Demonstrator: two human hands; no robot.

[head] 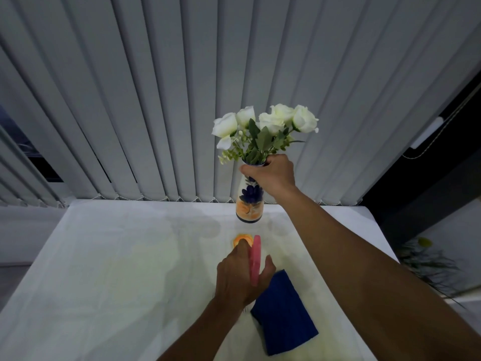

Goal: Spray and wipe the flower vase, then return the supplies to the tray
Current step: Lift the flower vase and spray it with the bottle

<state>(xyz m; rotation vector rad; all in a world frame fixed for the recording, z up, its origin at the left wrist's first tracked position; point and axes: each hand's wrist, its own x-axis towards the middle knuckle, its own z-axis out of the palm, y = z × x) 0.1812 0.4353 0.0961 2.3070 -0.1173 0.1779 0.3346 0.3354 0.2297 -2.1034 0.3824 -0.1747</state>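
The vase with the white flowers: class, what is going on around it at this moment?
A person is cleaning it. The right hand grips the neck of the painted vase, which holds white flowers and stands upright at the far edge of the white table. The left hand holds a pink spray bottle pointed toward the vase. A folded blue cloth lies on the table beside the left hand, not yet picked up. No tray is in view.

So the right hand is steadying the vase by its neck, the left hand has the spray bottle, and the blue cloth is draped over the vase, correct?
Not the cloth. The head view shows the blue cloth lying flat on the table, beside the left hand, apart from the vase. The right hand and spray bottle are as you said.
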